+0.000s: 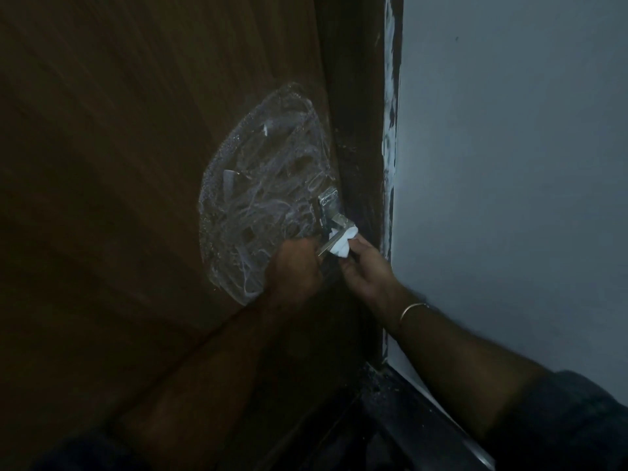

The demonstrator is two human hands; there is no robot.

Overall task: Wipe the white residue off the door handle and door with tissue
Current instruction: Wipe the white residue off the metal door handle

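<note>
A brown door [119, 164] fills the view, a big oval of white residue [261, 195] at its centre. At the oval's 4 o'clock sits the handle [331, 229]. The left hand [299, 266] grips the lever's end. The right hand [365, 270] pinches a tissue [343, 244] against the handle.
</note>
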